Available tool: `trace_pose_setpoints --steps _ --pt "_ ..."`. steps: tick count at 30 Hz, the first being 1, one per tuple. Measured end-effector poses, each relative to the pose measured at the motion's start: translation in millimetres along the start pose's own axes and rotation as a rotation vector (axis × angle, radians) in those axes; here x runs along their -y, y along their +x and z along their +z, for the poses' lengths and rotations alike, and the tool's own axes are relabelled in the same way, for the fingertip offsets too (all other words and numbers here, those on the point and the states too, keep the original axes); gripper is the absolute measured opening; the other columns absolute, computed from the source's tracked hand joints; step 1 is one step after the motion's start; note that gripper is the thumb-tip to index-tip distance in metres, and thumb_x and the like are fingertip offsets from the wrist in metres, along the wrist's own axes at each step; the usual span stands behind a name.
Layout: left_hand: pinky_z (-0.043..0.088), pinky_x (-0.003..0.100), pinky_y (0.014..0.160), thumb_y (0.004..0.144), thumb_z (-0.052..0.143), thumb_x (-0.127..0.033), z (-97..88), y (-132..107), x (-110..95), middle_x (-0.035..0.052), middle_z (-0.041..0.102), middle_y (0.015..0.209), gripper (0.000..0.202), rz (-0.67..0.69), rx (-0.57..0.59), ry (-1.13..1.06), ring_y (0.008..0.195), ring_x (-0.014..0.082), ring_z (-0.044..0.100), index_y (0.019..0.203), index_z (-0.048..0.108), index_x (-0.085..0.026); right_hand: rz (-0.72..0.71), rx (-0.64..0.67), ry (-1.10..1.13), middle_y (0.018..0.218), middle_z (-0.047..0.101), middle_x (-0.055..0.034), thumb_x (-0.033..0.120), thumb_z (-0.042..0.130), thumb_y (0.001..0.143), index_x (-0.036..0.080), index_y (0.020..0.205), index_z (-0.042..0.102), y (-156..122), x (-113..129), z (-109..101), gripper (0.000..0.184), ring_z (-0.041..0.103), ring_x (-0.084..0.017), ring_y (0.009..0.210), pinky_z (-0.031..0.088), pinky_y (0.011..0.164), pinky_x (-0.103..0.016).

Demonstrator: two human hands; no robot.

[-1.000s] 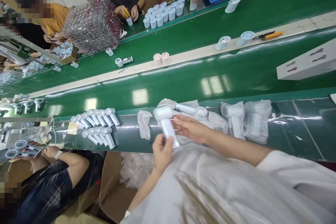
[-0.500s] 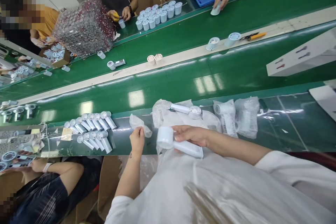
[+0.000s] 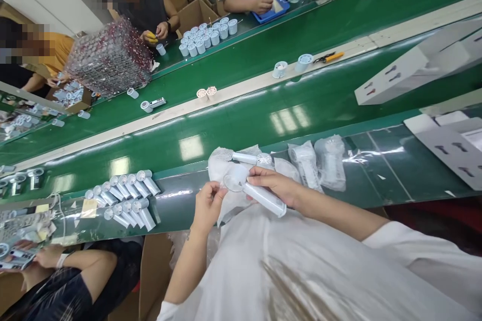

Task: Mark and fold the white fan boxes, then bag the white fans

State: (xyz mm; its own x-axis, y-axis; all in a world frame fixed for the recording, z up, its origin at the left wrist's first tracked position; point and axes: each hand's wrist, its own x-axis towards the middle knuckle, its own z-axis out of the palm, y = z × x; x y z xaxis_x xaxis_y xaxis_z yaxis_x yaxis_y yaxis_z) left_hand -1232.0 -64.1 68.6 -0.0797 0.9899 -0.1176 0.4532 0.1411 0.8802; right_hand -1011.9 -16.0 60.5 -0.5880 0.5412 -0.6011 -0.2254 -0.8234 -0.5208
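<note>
My right hand point(image 3: 273, 183) is wrapped round a light-blue handheld fan point(image 3: 265, 199), its handle slanting down to the right and its round head to the left. My left hand point(image 3: 211, 200) is pinched at the rim of a clear plastic bag point(image 3: 230, 183) beside the fan's head. How far the bag covers the head I cannot tell. Just beyond my hands another handheld fan point(image 3: 245, 158) lies on crumpled translucent bags point(image 3: 219, 160). To its right are two bagged fans, one point(image 3: 306, 163) beside the other point(image 3: 330, 160).
Two rows of blue fans point(image 3: 131, 188) lie on the bench at left. A green conveyor point(image 3: 233, 125) runs beyond it. White cartons point(image 3: 452, 148) stand at right. Co-workers sit across the line, by blue cups point(image 3: 207, 37), and at my left point(image 3: 94, 266).
My left hand has brought the clear bag right, against the fan's head. My right hand still holds the fan, now turned slightly. The view has shifted to the right.
</note>
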Motion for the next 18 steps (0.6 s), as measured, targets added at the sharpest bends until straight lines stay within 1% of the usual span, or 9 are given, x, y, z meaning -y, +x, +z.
trace_pose_setpoints --steps 1,3,5,6,8,10,13,16,18 --pt "0.046 0.023 0.065 0.085 0.062 -0.033 2.5 1.1 -3.7 0.0003 0.066 0.074 0.015 0.046 0.027 0.067 0.066 0.0114 0.057 0.087 0.064 -0.018 -0.019 -0.013 -0.001 0.08 0.067 -0.001 0.038 0.084 0.063 0.019 0.091 0.05 -2.5 -0.6 -1.4 0.047 0.069 -0.019 0.064 0.057 0.059 -0.033" --pt "0.046 0.023 0.064 0.089 0.056 -0.029 7.5 5.1 -11.7 0.001 0.065 0.073 0.013 0.181 -0.035 0.186 0.065 0.0116 0.057 0.086 0.063 -0.018 -0.023 -0.001 -0.017 0.084 0.066 0.0 0.033 0.085 0.061 0.02 0.095 0.051 -7.6 -2.0 -1.8 0.05 0.069 -0.018 0.068 0.058 0.062 -0.034" --pt "0.047 0.025 0.065 0.091 0.052 -0.022 10.9 8.5 -18.6 0.0024 0.063 0.074 0.01 0.406 -0.139 0.279 0.068 0.0128 0.057 0.088 0.061 -0.018 0.001 0.023 -0.014 0.089 0.065 0.0008 0.027 0.085 0.06 0.021 0.107 0.051 -13.2 -3.0 -1.0 0.058 0.069 -0.017 0.071 0.059 0.064 -0.034" --pt "0.048 0.026 0.067 0.09 0.052 -0.017 11.4 8.8 -21.1 0.0035 0.063 0.076 0.008 0.542 -0.163 0.319 0.07 0.0137 0.058 0.091 0.06 -0.018 0.02 0.033 -0.002 0.09 0.065 0.0007 0.026 0.085 0.061 0.022 0.112 0.05 -16.1 -3.0 -0.9 0.062 0.069 -0.017 0.072 0.058 0.064 -0.033" --pt "0.049 0.029 0.068 0.087 0.052 -0.009 10.5 5.6 -23.9 0.0061 0.063 0.081 0.016 0.791 -0.14 0.404 0.074 0.016 0.058 0.1 0.057 -0.017 0.048 0.042 0.028 0.088 0.066 -0.0004 0.027 0.082 0.063 0.021 0.116 0.051 -21.7 -2.4 -1.9 0.061 0.068 -0.017 0.068 0.057 0.061 -0.032" --pt "0.05 0.031 0.068 0.084 0.054 -0.004 9.8 -2.1 -24.0 0.0079 0.063 0.083 0.027 0.938 -0.074 0.496 0.076 0.018 0.058 0.109 0.055 -0.016 0.044 0.023 0.06 0.085 0.068 -0.0016 0.028 0.081 0.065 0.019 0.108 0.054 -26.1 -1.4 -3.8 0.052 0.068 -0.017 0.064 0.057 0.06 -0.032" --pt "0.051 0.033 0.068 0.083 0.055 -0.003 17.1 -14.0 -22.1 0.0082 0.062 0.081 0.03 0.975 -0.009 0.577 0.075 0.0192 0.059 0.111 0.054 -0.014 -0.001 -0.069 0.105 0.079 0.068 0.0 0.029 0.081 0.064 0.021 0.098 0.052 -29.3 -2.2 -3.5 0.046 0.068 -0.018 0.061 0.057 0.06 -0.034" --pt "0.051 0.032 0.069 0.084 0.053 -0.005 34.6 -15.4 -25.0 0.008 0.062 0.08 0.024 0.919 0.013 0.504 0.075 0.0187 0.059 0.106 0.055 -0.014 -0.001 -0.157 0.171 0.07 0.066 0.0035 0.03 0.082 0.064 0.024 0.094 0.045 -30.4 -6.5 1.7 0.047 0.066 -0.018 0.059 0.054 0.056 -0.03" --pt "0.052 0.031 0.069 0.086 0.053 -0.007 46.5 -10.3 -32.6 0.007 0.061 0.08 0.019 0.898 0.028 0.434 0.076 0.0178 0.059 0.103 0.056 -0.015 0.025 -0.194 0.218 0.064 0.062 0.0062 0.03 0.081 0.066 0.025 0.09 0.042 -31.2 -9.5 4.2 0.046 0.063 -0.015 0.055 0.05 0.051 -0.026"
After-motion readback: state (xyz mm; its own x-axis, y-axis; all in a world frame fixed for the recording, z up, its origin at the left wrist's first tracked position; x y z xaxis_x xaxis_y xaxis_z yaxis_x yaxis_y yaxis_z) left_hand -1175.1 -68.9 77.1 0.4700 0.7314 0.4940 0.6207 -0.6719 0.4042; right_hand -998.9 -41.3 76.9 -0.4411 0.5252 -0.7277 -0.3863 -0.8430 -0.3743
